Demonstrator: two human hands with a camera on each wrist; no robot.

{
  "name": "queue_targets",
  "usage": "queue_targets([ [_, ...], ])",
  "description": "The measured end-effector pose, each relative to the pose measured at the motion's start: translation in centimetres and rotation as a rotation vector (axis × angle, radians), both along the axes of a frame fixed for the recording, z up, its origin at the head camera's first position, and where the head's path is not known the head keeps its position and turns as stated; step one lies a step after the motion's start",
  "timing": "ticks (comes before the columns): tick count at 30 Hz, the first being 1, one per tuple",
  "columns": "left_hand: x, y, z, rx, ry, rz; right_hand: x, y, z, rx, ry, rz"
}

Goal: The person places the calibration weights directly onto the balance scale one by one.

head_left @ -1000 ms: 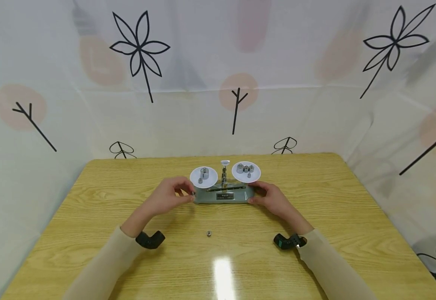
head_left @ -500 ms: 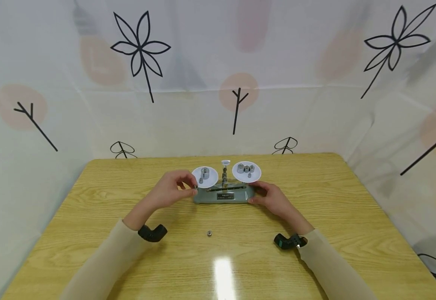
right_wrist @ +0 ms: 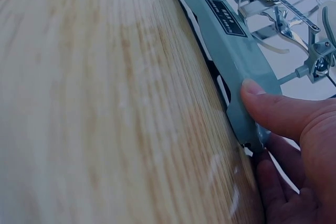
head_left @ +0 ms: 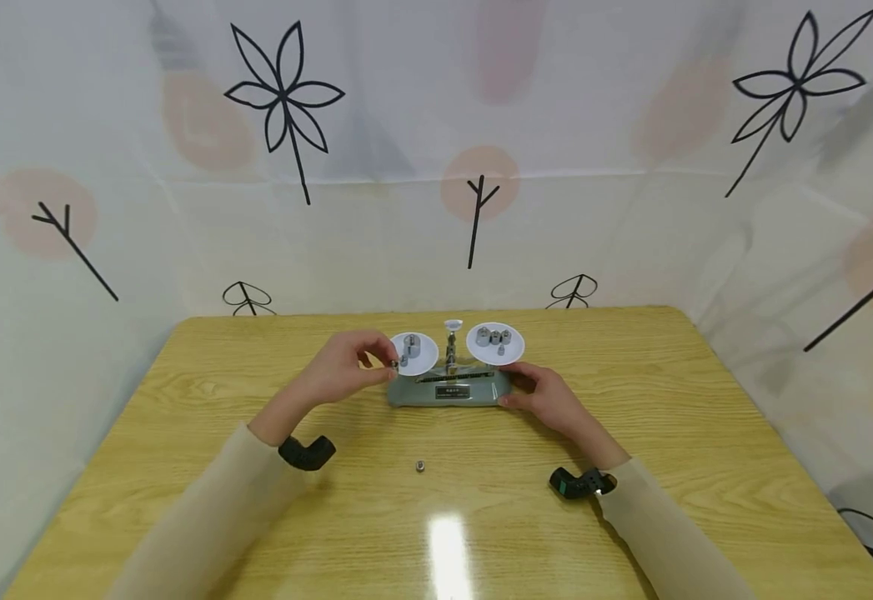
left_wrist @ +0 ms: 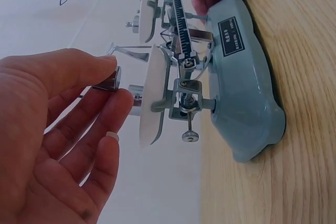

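A grey-green balance scale [head_left: 436, 397] stands on the table with two white pans. My left hand [head_left: 344, 367] pinches a small metal weight [left_wrist: 109, 80] between thumb and fingertips, right at the rim of the left pan [head_left: 427, 357]. On that pan sit a larger weight [head_left: 412, 347] and a small one. Several metal weights [head_left: 484, 337] of mixed sizes rest on the right pan [head_left: 475, 353]. At the scale's right end my right hand [head_left: 549, 400] grips the base, thumb on its front face and the other fingers partly hidden behind.
One loose small weight [head_left: 420, 466] lies on the wooden table [head_left: 316, 517] in front of the scale. A patterned cloth [head_left: 376, 225] hangs behind the table's far edge. The balance's beam and adjusting nut [left_wrist: 190, 136] are close to my left hand.
My left hand has risen from beside the base's left end to the left pan's rim, carrying the small weight. The right hand has kept its grip on the base.
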State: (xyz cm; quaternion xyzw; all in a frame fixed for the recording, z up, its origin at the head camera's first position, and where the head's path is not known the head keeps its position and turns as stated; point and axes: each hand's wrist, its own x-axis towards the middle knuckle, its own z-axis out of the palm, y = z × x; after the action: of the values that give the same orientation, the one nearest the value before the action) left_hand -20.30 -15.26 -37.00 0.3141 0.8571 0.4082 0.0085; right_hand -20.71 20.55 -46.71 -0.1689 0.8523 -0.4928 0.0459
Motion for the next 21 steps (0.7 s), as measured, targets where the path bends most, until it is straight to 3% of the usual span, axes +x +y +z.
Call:
queue_targets([
  [5,-0.4,0.2,0.4,-0.025,0.007,-0.014,0.0,0.1,0.1,0.005,0.012,0.0],
  [21,-2.6,0.3,0.2,-0.092,0.003,-0.034,0.1,0.0,0.2,0.01,-0.007,0.0],
])
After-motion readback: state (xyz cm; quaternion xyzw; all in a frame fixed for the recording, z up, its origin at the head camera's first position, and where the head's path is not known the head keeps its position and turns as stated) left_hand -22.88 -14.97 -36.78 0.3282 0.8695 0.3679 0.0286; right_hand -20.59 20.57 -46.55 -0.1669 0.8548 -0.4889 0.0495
